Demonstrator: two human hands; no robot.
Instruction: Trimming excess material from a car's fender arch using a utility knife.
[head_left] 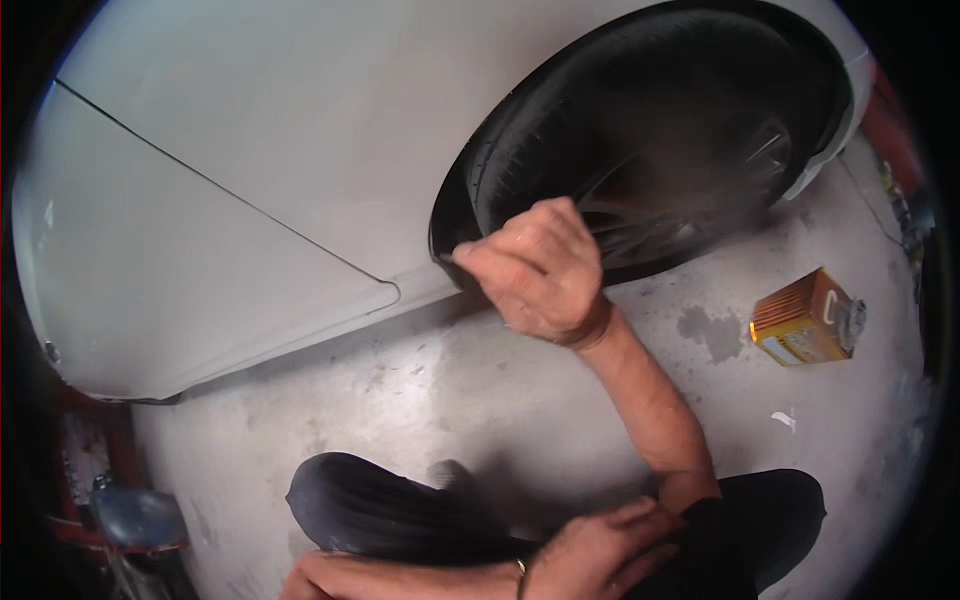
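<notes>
My right hand (545,270) is raised at the front edge of the wheel arch on a white car (290,130). Its fingers are curled closed, with the thumb tip close to the arch lip; anything small between them is hidden. Behind the hand is a black tire (530,130) with a dark spoked wheel (650,215), partly smeared in the picture. My left hand (600,550) lies low across my lap, beside my right elbow. Its fingers are loosely apart and hold nothing I can see.
A yellow and brown box-shaped can (805,320) stands on the stained concrete floor (420,390) at right. A white scrap (784,420) lies below it. A stool-like seat (140,515) on a red frame is at lower left. My bent knees (370,505) are under my arms.
</notes>
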